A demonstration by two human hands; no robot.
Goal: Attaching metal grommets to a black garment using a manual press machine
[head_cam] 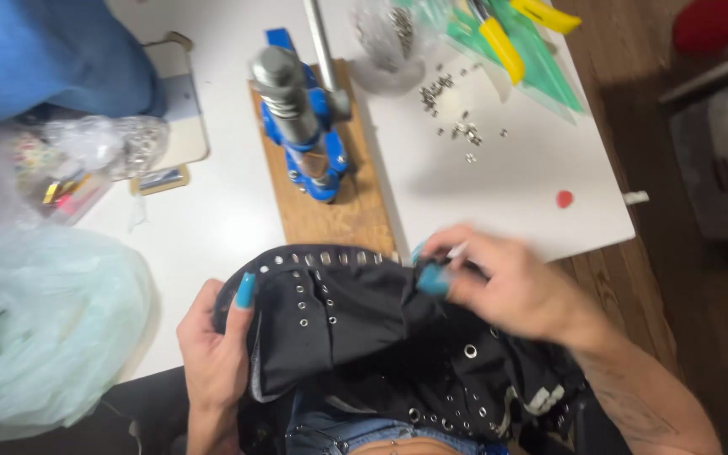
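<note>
We have a black eyelet-studded garment [355, 329] spread across our lap and over the near edge of the white table [212, 211]. It reads as soft, limp cloth, light but made a little lumpy and weighty by its rows of metal eyelets [322, 259], so it should fold and slide rather than hold a shape. Our left hand [216, 350] is closed on its left hem, thumb on top, fingers underneath. Our right hand [507, 282] pinches the upper right edge with curled fingers and seems also to hold a small white stick-like thing; we cannot tell what it is. Hems look the safest grip, away from the eyelets.

Just beyond the cloth stands a blue hand press [301, 118] on a wooden board [330, 206]; loose silver eyelets [457, 114] lie further right. A pale plastic bag [44, 320] crowds the left, and the table's right edge drops off close by.
</note>
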